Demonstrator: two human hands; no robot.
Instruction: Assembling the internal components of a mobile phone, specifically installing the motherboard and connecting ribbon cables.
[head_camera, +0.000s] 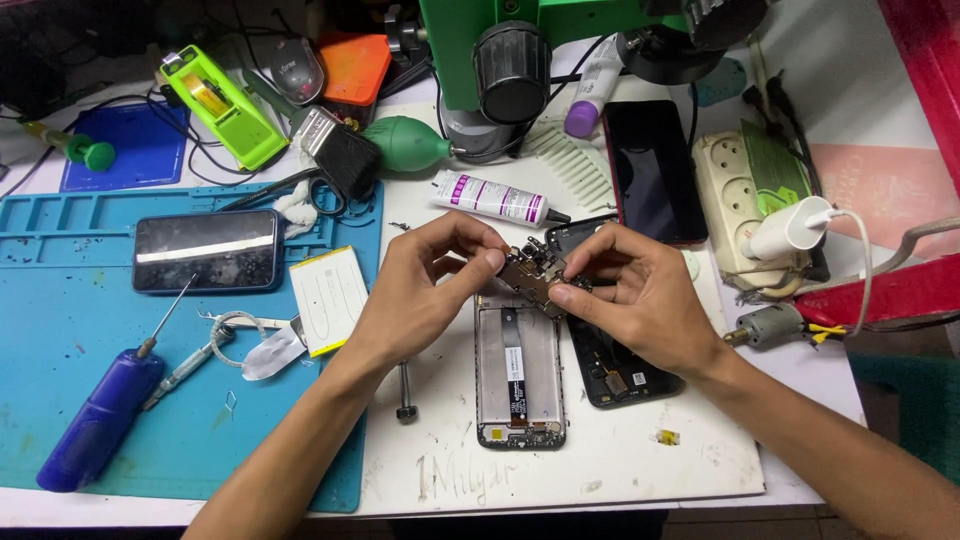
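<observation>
while pinched from both sides above the desk (620, 470), small dark circuit board (535, 275) kept level and clear of the clutter, close under the eyes. left hand (425, 290) closed on its near-left edge with thumb and forefinger, other fingers curled under; right hand (640, 295) closed on the opposite edge the same way, likely to steady so thin a part without bending it. directly beneath, opened phone frame (518, 375) lying face down with its ribbon strip showing, and just beside it to the right a black back cover (620, 370), both within easy reach. left of those, a small screwdriver (404, 392) lying on the white top, then a blue work mat (60, 330) carrying a dark phone (206, 250), a flat white battery (330, 298), tweezers (245, 322) and a blue electric driver (100, 420). farther back, a glue tube (495, 197), brush (340, 150), green air blower (410, 143), green tape dispenser (222, 105) and the base of a green microscope (490, 60). at right, another dark phone (652, 170), a power strip (740, 200) with a white charger (795, 228), a small motor (770, 325). crowded repair bench, room beyond not shown.
</observation>
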